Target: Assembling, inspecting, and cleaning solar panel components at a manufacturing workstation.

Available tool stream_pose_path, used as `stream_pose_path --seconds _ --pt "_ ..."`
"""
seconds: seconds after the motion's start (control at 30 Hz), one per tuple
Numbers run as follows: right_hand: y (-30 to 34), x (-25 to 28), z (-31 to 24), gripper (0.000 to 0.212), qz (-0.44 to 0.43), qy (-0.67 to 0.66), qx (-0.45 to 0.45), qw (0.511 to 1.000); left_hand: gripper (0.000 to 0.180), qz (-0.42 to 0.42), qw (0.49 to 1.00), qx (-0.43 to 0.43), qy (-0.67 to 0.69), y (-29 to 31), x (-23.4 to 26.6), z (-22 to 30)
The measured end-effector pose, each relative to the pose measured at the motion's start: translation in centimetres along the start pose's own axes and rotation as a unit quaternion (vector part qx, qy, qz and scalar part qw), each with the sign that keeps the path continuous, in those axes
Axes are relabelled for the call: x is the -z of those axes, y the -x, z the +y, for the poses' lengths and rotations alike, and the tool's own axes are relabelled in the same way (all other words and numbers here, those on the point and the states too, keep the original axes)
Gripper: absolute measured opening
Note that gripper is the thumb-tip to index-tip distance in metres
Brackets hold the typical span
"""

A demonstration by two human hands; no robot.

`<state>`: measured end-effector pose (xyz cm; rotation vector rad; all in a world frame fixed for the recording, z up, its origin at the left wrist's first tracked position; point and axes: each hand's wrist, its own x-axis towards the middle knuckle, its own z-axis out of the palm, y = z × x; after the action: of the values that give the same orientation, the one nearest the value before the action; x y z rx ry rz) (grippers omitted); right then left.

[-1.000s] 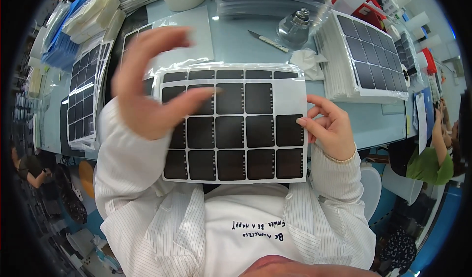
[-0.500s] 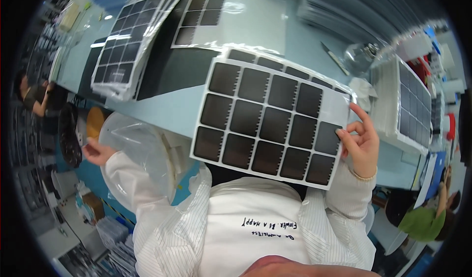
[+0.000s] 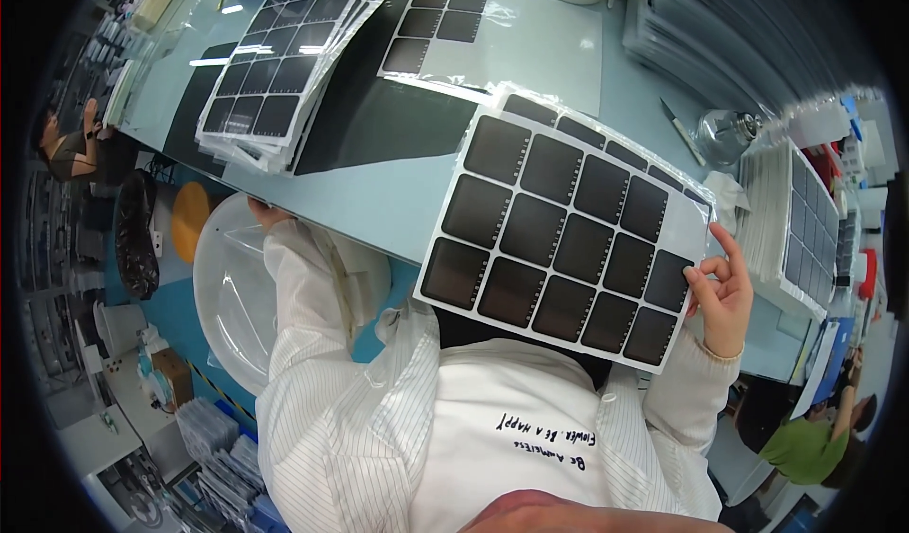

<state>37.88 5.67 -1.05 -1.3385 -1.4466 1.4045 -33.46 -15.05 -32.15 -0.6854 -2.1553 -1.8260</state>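
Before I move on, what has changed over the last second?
The left grip has swung from over the sheet of dark squares out to the left, down to the table edge by the pale bin; it is partly hidden, so whether it holds anything is unclear. The view has turned left. Unchanged: the right grip pinches the sheet's right side, and the sheet's upper-right cell is blank.

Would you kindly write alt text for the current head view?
A person's right hand holds a white sheet of black square labels, one corner space blank, by its right edge. The left hand is by the table; a craft knife and glass bottle are beyond the sheet.
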Motion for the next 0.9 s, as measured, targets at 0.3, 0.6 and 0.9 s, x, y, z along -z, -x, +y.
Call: stream_pose_path --seconds 0.3,0.6,0.9 --pt "0.8 -0.5 0.0 0.059 0.038 0.013 -0.019 0.999 0.013 0.22 0.962 -0.16 0.038 1.6 -2.7 18.2" --pt "1.0 -0.6 0.0 0.057 0.046 0.008 -0.014 0.999 0.02 -0.464 0.86 -0.199 0.073 9.4 -10.7 40.8" --pt "3.3 1.4 -0.2 0.044 -0.014 -0.08 -0.102 0.991 0.03 -0.663 0.738 -0.089 0.091 11.5 -13.4 41.0"
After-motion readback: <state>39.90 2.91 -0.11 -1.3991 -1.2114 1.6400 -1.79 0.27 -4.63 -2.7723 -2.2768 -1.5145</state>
